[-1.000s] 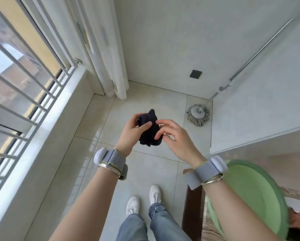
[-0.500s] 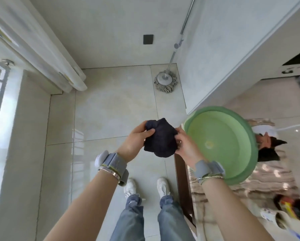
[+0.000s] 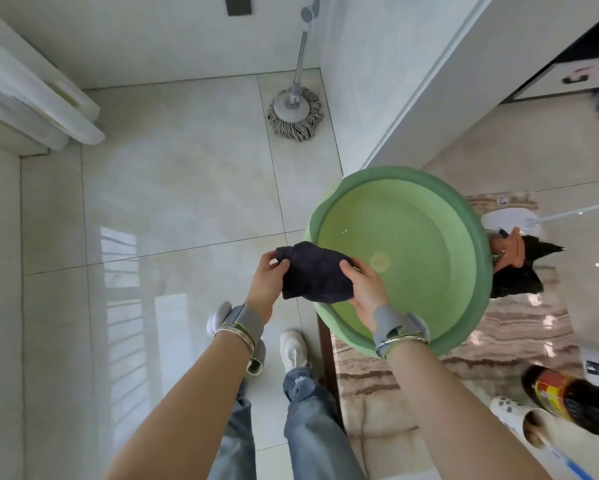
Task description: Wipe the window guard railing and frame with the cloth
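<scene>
Both hands, left (image 3: 269,282) and right (image 3: 364,289), gripping the dark cloth (image 3: 313,273) (bunched) over the green basin's rim (image 3: 311,223).

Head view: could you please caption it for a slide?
Both hands hold a dark cloth over the green basin's rim.

Cloth (image 3: 313,273): dark navy, bunched.
Held in the air between both hands, gripped at its left and right ends, over the near-left rim of a green basin (image 3: 478,233).
</scene>
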